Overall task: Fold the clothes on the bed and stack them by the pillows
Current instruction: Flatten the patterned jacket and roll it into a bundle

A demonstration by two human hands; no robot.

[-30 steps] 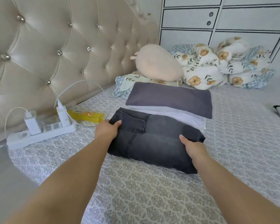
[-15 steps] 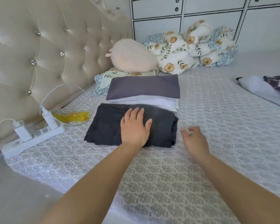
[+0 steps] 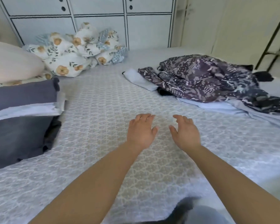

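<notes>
Three folded garments sit at nine o'clock: dark grey folded jeans [image 3: 18, 135] nearest, a white folded garment [image 3: 23, 110] behind them, a slate-grey folded garment [image 3: 23, 94] beyond that, lying beside a cream pillow [image 3: 11, 62] and the floral bedding bundle [image 3: 74, 50] at eleven o'clock. Moving right, the left hand [image 3: 140, 131] and right hand [image 3: 185, 132] hover just beside each other over the patterned bedsheet [image 3: 103, 97], both with fingers spread loosely and nothing held. At two o'clock lies the unfolded work: a purple patterned garment [image 3: 208, 78] heaped over a pale blue garment [image 3: 217, 105], with a white sock-like piece [image 3: 139, 78] poking out at one o'clock and something black underneath, too hidden to name. My worry is that heap: the pieces overlap, so a careless grab at the patterned one could drag the pale blue cloth along and tangle both. Carrying a fresh fold back across, I'd guess a nudge could knock the jeans askew, since their near corner already looks loose. At six o'clock a dark blur at the edge cannot be made out.
</notes>
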